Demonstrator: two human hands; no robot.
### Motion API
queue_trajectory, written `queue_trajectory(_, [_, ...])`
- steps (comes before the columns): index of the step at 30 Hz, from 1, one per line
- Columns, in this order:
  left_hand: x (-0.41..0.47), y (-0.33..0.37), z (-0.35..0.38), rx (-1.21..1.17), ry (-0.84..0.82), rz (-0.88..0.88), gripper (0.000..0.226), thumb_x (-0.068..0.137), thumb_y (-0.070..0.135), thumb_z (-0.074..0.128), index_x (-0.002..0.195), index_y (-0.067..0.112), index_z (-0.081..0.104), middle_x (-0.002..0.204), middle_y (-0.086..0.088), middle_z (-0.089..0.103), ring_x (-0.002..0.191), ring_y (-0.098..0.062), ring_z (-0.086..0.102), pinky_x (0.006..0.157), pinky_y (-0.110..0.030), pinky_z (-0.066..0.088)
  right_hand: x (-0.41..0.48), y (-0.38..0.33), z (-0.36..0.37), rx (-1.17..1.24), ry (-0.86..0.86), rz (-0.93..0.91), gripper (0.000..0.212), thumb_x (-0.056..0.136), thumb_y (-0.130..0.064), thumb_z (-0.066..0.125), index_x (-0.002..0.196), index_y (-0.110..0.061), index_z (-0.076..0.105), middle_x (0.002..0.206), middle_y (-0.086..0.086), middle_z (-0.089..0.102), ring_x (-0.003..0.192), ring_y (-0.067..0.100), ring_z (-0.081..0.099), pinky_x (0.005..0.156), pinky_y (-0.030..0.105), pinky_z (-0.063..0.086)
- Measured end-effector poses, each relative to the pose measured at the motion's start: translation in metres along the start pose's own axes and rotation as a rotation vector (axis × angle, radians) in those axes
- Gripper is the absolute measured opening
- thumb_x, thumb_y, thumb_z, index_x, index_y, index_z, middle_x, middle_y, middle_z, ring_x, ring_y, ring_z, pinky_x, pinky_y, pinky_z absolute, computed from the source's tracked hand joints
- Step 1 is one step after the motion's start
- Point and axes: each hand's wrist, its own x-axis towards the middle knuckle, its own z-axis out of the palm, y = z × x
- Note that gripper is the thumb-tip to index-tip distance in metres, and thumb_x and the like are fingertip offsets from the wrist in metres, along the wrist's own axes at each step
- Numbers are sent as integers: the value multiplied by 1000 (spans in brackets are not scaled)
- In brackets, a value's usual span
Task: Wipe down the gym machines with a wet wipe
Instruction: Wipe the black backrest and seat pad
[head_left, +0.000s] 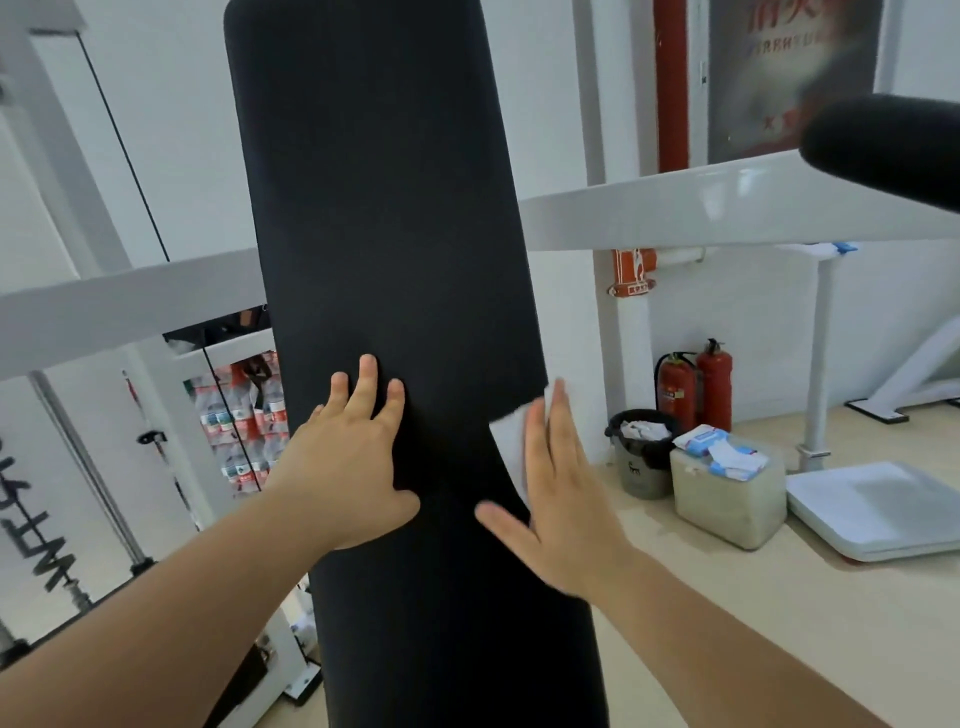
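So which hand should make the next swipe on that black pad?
Right. The right hand presses the wipe flat against the pad, on its right side; the left hand is bare and only rests on the pad.

The left hand (343, 467) and right hand (561, 493) lie on the pad (384, 208), a wipe (511, 441) under the right. A bin (641, 467) and box (727, 499) stand on the floor (779, 623) to its right.

Left hand (345, 457) flat on black pad (384, 234), right hand (558, 493) flat over white wipe (511, 447) at its edge.
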Motion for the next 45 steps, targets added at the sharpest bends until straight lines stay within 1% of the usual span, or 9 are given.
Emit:
queue_trajectory(3, [0,4,-2,12,-14,-15,114,83,57,62,161,24,-15,164,-7,-33,156,-35,-13,122,-46,24,0,15,-3,-13,-48,-61,111,89,-82,24,157,-11,-26,156,0,-50,156,23,-24,129,42,11])
queue_trajectory(6, [-1,5,-7,48,-47,-15,116,83,53,64,159,24,-18,163,-7,-35,156,-34,-14,123,-46,23,68,13,-41,19,57,-97,112,92,-75,40,160,-10,-21,162,2,-42,158,24,-14,128,41,16])
queue_trajectory(11, [0,2,-9,44,-72,-15,119,81,48,68,159,26,-20,162,-4,-37,156,-33,-13,125,-43,23,143,-5,-77,82,197,-49,111,92,-78,39,162,-11,-16,168,6,-28,158,25,-12,128,45,19])
queue_trajectory(19, [-2,3,-4,43,-48,-25,119,82,38,70,159,27,-20,162,-3,-38,156,-32,-13,122,-43,30,-6,22,5,-50,-2,-128,110,93,-81,29,162,-7,-12,163,12,-38,157,30,-18,127,48,21])
queue_trajectory(23, [-2,4,-4,54,-44,-27,119,82,35,70,159,26,-20,161,-3,-38,156,-34,-12,122,-44,31,46,24,-28,-61,22,-163,111,89,-83,27,161,-12,-19,161,10,-42,158,33,-13,128,46,15])
queue_trajectory(27, [-4,1,-5,52,-60,-28,118,83,33,69,158,28,-23,160,-2,-40,155,-32,-17,127,-44,17,122,6,-65,-97,197,-67,107,90,-81,25,163,-11,-10,169,12,-24,159,32,-6,127,44,20])
queue_trajectory(32, [-5,1,-2,10,-32,-27,119,81,37,71,159,27,-18,162,-3,-37,156,-33,-14,126,-45,15,59,-4,-26,-81,130,-74,111,90,-83,26,162,-7,-12,165,13,-33,155,32,-23,128,44,7])
queue_trajectory(39, [-9,-3,1,-34,-5,-36,117,81,29,73,161,29,-12,164,0,-34,156,-30,-13,125,-49,20,-109,26,74,-215,-145,-83,105,96,-78,30,160,2,8,167,23,-20,155,49,4,118,58,35])
queue_trajectory(45, [-12,13,1,32,140,-92,106,84,37,70,163,20,1,169,-11,-17,157,-35,-2,127,-51,11,-17,9,17,-192,56,-15,105,97,-76,30,161,-4,-12,164,14,-35,155,33,-24,128,48,11])
